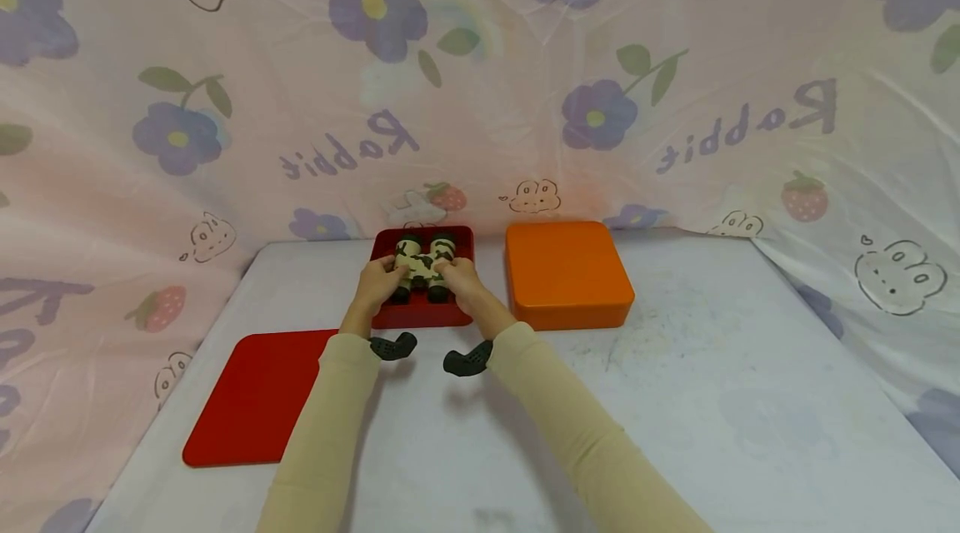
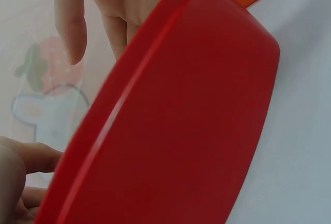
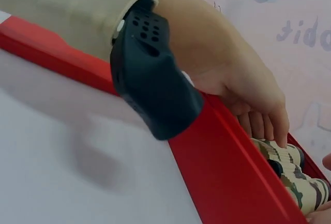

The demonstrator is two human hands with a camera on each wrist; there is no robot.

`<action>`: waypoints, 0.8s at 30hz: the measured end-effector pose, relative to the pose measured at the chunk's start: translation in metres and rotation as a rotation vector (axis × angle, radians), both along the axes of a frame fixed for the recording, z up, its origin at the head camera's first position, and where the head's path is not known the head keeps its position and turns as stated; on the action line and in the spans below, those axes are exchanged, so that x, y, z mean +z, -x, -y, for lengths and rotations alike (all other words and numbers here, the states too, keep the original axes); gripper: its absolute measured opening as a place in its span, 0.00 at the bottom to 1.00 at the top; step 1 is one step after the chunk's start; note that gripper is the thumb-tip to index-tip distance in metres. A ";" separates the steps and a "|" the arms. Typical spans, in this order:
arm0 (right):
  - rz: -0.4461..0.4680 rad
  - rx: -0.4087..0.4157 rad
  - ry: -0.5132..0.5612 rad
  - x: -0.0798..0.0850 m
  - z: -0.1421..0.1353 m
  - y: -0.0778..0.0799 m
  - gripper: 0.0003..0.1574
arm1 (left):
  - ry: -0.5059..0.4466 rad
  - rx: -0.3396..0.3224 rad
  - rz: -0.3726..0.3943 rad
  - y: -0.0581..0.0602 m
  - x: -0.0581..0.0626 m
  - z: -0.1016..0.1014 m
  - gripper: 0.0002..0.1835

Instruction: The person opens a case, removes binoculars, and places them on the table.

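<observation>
A pair of camouflage binoculars point(image 1: 422, 268) lies within the open red box point(image 1: 420, 318), its barrels pointing away from me. My left hand point(image 1: 377, 281) grips the left barrel, thumb on top. From the other side my right hand point(image 1: 467, 281) holds the right barrel, with its thumb near the middle bridge. In the right wrist view the fingers of the right hand point(image 3: 243, 84) reach over the box wall down to the binoculars point(image 3: 297, 177). The box's outer wall point(image 2: 191, 94) fills most of the left wrist view and hides the binoculars there.
A flat red lid point(image 1: 258, 400) lies at the front left of the white table point(image 1: 720, 400), partly under the left sleeve. To the right of the box stands a closed orange box point(image 1: 570, 275). A printed curtain point(image 1: 480, 83) hangs behind the table.
</observation>
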State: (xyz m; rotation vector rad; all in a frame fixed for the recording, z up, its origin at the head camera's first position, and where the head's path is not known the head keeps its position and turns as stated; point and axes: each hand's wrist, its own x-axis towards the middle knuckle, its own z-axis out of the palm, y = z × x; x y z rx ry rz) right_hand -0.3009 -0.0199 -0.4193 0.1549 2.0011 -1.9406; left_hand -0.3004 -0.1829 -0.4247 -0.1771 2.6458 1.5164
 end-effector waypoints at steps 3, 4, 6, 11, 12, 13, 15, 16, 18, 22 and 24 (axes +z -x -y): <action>-0.003 -0.006 -0.036 0.002 0.000 -0.002 0.40 | -0.006 0.004 -0.014 -0.002 0.001 -0.001 0.34; -0.002 -0.008 -0.045 0.002 0.000 -0.002 0.40 | 0.000 0.004 -0.027 -0.002 0.001 -0.002 0.34; 0.003 -0.010 -0.062 0.003 0.000 -0.002 0.41 | 0.029 0.003 -0.066 -0.003 0.002 -0.003 0.33; 0.011 -0.012 -0.081 0.008 -0.001 -0.001 0.41 | 0.128 0.019 -0.183 -0.006 0.003 -0.005 0.31; 0.012 -0.011 -0.081 0.010 -0.001 -0.001 0.40 | 0.139 0.023 -0.197 -0.006 0.004 -0.005 0.30; 0.012 -0.010 -0.079 0.011 -0.001 -0.001 0.40 | 0.149 0.026 -0.208 -0.006 0.004 -0.006 0.30; 0.015 -0.011 -0.073 0.013 -0.002 -0.001 0.40 | 0.162 0.029 -0.216 -0.007 0.005 -0.006 0.29; 0.017 -0.008 -0.070 0.014 -0.002 -0.001 0.41 | 0.167 0.027 -0.216 -0.007 0.006 -0.006 0.29; 0.016 -0.012 -0.066 0.016 -0.003 -0.001 0.41 | 0.172 0.022 -0.214 -0.008 0.008 -0.006 0.29; 0.009 -0.021 -0.051 0.018 -0.005 -0.001 0.41 | 0.153 0.022 -0.217 -0.007 0.011 -0.006 0.29; 0.005 -0.025 -0.041 0.020 -0.006 -0.002 0.40 | 0.147 0.030 -0.229 -0.006 0.011 -0.005 0.28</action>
